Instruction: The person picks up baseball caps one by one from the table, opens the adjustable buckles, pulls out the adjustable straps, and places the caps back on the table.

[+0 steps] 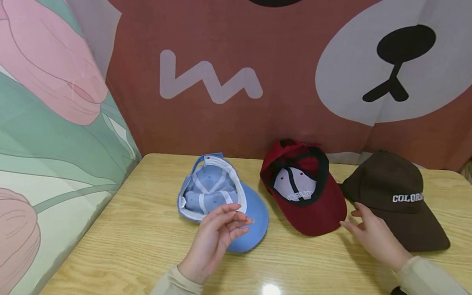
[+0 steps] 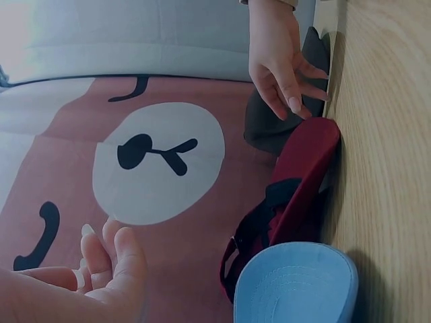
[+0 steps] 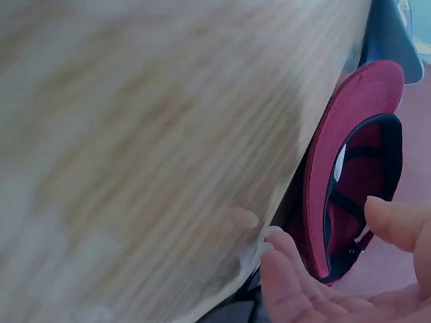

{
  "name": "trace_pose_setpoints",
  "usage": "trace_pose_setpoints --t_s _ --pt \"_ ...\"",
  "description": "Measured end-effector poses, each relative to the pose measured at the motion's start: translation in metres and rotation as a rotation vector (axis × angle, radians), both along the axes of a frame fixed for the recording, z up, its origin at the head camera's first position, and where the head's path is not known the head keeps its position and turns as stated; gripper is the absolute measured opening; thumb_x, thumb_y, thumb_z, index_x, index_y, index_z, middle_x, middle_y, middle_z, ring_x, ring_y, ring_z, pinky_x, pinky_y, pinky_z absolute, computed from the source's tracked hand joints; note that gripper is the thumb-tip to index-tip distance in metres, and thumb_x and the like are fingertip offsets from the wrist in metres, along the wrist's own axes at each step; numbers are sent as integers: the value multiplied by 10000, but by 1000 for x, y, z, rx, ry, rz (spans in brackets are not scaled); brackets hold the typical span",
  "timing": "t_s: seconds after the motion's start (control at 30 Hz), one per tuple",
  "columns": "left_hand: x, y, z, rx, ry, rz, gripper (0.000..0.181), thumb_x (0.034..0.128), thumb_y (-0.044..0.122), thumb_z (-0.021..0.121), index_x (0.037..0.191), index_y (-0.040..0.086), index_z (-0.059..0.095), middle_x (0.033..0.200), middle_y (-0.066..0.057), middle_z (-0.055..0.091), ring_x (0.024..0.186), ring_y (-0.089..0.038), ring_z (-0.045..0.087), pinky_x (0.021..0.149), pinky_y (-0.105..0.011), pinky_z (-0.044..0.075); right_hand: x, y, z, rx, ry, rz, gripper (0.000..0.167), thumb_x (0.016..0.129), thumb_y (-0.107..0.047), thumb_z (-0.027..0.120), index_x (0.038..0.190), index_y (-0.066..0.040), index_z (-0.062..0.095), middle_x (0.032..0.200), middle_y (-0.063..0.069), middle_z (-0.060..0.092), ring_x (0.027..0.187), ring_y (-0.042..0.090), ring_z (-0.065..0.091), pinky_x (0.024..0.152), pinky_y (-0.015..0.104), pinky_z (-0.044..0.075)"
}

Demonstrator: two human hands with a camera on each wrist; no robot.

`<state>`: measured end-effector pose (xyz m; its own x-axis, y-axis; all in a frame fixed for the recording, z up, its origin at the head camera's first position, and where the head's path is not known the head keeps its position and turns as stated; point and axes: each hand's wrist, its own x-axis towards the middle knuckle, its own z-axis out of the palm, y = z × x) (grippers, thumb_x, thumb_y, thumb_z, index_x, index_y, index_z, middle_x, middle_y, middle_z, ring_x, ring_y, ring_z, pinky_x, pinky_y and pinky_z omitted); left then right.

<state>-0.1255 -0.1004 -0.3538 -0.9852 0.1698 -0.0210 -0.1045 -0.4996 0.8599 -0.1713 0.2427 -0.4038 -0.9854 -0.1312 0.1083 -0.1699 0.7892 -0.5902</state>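
A light blue cap [image 1: 255, 226] lies upside down on the wooden table, its brim angled to the front right. My left hand [image 1: 211, 239] hovers above its brim, fingers loosely bent with nothing between them. To the right, a dark red cap [image 1: 318, 215] also lies with its opening up. My right hand [image 1: 379, 239] is at the right edge of the red brim, thumb and fingers spread in the right wrist view; whether a fingertip touches the brim, I cannot tell. A dark brown cap [image 1: 389, 179] with white lettering sits crown up, partly behind that hand.
The wooden table [image 1: 134, 251] carries the three caps in a row near its back edge. Behind it hangs a brown bear-print cloth [image 1: 204, 126], and a flower-print cloth [image 1: 70, 161] borders the left side.
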Motion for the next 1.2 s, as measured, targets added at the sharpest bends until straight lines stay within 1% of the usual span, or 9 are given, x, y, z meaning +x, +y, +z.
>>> trace_pose_setpoints --t_s 0.1,0.3,0.57,0.67,0.77,0.87,0.97,1.07,1.2 --pt "0 0 0 0 -1 -1 151 985 32 434 1019 68 577 893 -45 649 906 -196 671 845 -316 528 -2 -2 -1 -4 2 0 675 924 -149 665 1283 283 290 1084 394 565 801 364 651 669 458 526" --pt "0 1 -1 -3 -6 -4 146 986 32 432 1033 60 568 898 -47 645 910 -199 670 848 -315 527 -7 -3 0 -4 -30 -11 681 909 -130 673 1271 294 281 951 301 619 763 307 610 669 433 494" --pt "-1 1 -1 0 -11 -7 141 986 28 435 1029 61 566 895 -46 647 908 -197 671 843 -312 529 -13 -7 2 -23 -92 -10 698 925 -145 656 1293 290 251 928 281 603 717 250 576 622 367 448" --pt "-1 1 -1 0 -11 -6 141 986 27 435 1025 60 566 896 -46 648 907 -196 672 838 -309 530 -16 -9 2 -49 -117 -16 722 926 -154 659 1307 288 233 889 241 594 683 229 588 608 357 438" --pt "-1 2 -1 0 -12 -5 140 986 28 435 1023 61 566 897 -47 649 907 -197 672 837 -306 530 -18 -9 2 -91 -146 -16 706 929 -129 653 1302 298 232 802 164 590 633 212 592 581 333 429" --pt "-1 2 -1 -2 -16 -6 140 985 29 435 1025 59 566 896 -48 648 907 -198 672 837 -307 530 -20 -9 3 -144 -194 -12 654 942 -110 633 1281 306 261 740 109 587 614 202 587 568 313 442" --pt "-1 1 -1 -2 -16 -9 145 986 28 429 1026 58 566 894 -45 649 903 -195 673 836 -306 531 -23 -9 2 -195 -231 -5 579 957 -123 614 1247 295 338 726 84 613 611 197 584 562 309 472" --pt "-2 0 -2 3 -13 -17 158 991 22 418 1021 62 568 893 -40 649 901 -188 673 835 -303 531 -25 -12 0 -220 -226 13 457 960 -134 611 1171 241 459 686 71 613 590 194 571 542 314 479" --pt "-1 0 -1 8 -9 -27 168 993 20 417 1011 72 575 895 -38 652 904 -186 674 837 -302 531 -27 -16 -4 -226 -196 21 248 951 -108 619 978 129 556 619 42 580 549 188 559 498 308 464"
